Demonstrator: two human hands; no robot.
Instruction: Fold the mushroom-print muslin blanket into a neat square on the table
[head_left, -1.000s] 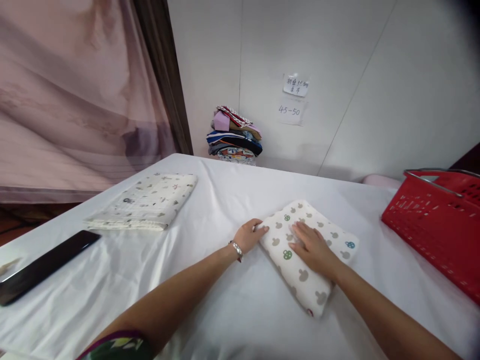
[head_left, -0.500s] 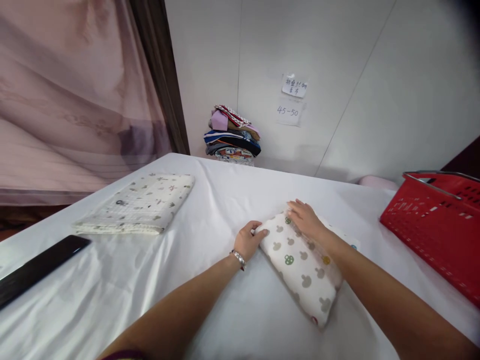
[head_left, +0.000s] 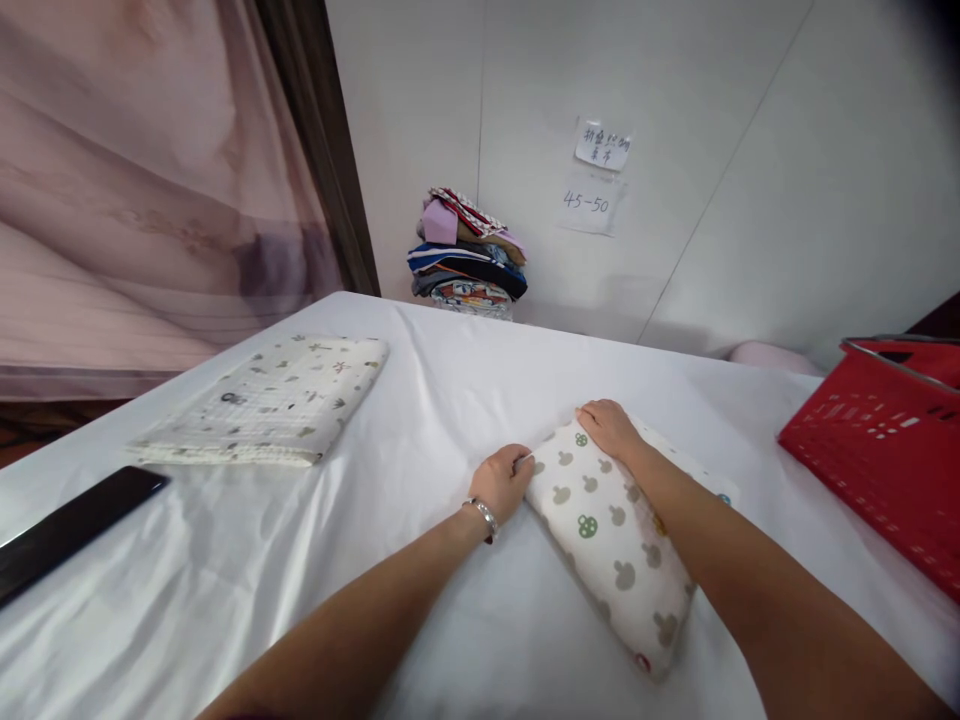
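A folded white cloth printed with grey and green mushrooms lies at a slant on the white-covered table. At its left far corner my left hand, wearing a silver bracelet, pinches the edge between thumb and fingers. My right hand is closed over the far edge, its fingertips curled down and partly hidden. Behind the right forearm, another layer of the same cloth shows a blue-green print. The right forearm covers part of the cloth's right side.
A second folded printed cloth lies at the left, beside a dark flat object. The red basket stands at the right edge. A stack of folded fabrics is behind the table, against the wall with paper notes.
My right hand's fingers, stretched out before, have curled over the cloth's far edge. My left hand keeps its pinch at the corner. The camera view has shifted slightly.
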